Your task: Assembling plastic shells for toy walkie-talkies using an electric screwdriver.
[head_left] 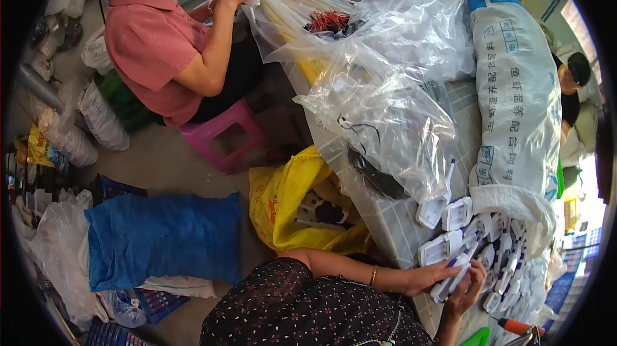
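My left hand [429,277] and my right hand [468,289] are together at the near right, above the table edge. Between their fingers is a white plastic casing [448,287] with a blue part; the fingers hide some of it. Just beyond my hands, several similar white casings [443,246] lie on the table [392,227], some with blue pieces. One longer white casing [432,211] has a blue-tipped stem. More white and blue casings [508,269] are heaped to the right of my right hand.
A large white woven sack [517,101] lies along the table's right side. Clear plastic bags [392,114] hold black and white parts. A yellow sack [276,217] stands beside the table. A co-worker [157,44] sits at the far left on a pink stool [225,134]; a screwdriver-like orange handle [514,327] lies near right.
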The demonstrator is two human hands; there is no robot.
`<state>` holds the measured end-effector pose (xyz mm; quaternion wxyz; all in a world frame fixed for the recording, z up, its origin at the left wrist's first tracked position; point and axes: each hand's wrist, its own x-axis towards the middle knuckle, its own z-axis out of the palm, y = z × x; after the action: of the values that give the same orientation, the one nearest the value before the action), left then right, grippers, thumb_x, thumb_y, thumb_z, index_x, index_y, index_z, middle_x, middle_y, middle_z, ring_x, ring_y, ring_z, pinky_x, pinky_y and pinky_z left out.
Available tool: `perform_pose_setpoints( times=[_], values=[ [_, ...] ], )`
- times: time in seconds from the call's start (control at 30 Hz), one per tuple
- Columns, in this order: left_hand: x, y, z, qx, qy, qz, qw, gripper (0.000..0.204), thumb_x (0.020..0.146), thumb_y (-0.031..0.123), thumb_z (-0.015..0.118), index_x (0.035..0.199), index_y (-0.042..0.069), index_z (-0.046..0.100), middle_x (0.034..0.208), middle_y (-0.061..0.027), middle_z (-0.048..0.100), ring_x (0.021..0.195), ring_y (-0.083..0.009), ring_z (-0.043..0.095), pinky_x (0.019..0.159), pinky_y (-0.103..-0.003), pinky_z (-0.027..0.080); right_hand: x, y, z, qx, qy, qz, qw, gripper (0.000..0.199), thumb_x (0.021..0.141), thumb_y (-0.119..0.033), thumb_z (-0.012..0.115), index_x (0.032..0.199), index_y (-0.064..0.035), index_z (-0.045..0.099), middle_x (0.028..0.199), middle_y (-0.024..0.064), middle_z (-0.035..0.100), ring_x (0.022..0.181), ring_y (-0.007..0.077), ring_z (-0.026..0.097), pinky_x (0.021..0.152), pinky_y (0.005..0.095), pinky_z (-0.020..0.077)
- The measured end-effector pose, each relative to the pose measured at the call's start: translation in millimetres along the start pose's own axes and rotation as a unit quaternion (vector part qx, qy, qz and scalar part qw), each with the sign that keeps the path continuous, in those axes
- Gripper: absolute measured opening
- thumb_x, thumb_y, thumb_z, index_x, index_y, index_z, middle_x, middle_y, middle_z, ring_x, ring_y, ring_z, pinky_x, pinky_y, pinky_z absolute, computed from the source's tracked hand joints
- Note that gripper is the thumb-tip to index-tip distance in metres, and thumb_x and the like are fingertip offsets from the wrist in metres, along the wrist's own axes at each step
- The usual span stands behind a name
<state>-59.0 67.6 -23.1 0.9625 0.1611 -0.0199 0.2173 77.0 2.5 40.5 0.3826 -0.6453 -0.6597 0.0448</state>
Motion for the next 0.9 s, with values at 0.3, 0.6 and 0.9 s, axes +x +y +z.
perform_pose_setpoints(
  times=[0.3,0.6,0.9],
  values=[
    [-9,13,2,0.006,0.003,-0.01,1.0,0.069,0.105,0.045,0.051,0.157,0.008,0.026,0.15,-0.0061,0.041,0.136,-0.0147,0.038,0.112,-0.029,0.033,-6,-34,-10,-0.067,-0.114,0.007,0.991,0.055,0.102,-0.036,0.049,0.142,0.0008,0.045,0.148,0.0279,0.043,0.135,0.0418,0.045,0.113,0.0487,0.0335],
    [-9,19,-2,0.09,0.01,0.02,0.996,0.079,0.104,0.045,0.052,0.16,0.003,0.016,0.156,-0.0105,0.033,0.143,-0.0176,0.031,0.116,-0.03,0.028,0,-50,-20,-0.159,-0.19,0.001,0.969,0.063,0.097,-0.034,0.063,0.145,0.0032,0.045,0.143,0.0292,0.049,0.133,0.047,0.046,0.112,0.052,0.0365],
    [-12,27,7,0.074,0.009,-0.002,0.997,0.077,0.102,0.039,0.059,0.159,0.006,0.02,0.145,-0.0082,0.045,0.132,-0.0157,0.043,0.11,-0.029,0.036,-18,-41,-18,-0.176,-0.171,0.037,0.969,0.071,0.094,-0.042,0.067,0.144,0.0034,0.044,0.141,0.0287,0.05,0.13,0.0453,0.05,0.111,0.051,0.0377]
  ],
)
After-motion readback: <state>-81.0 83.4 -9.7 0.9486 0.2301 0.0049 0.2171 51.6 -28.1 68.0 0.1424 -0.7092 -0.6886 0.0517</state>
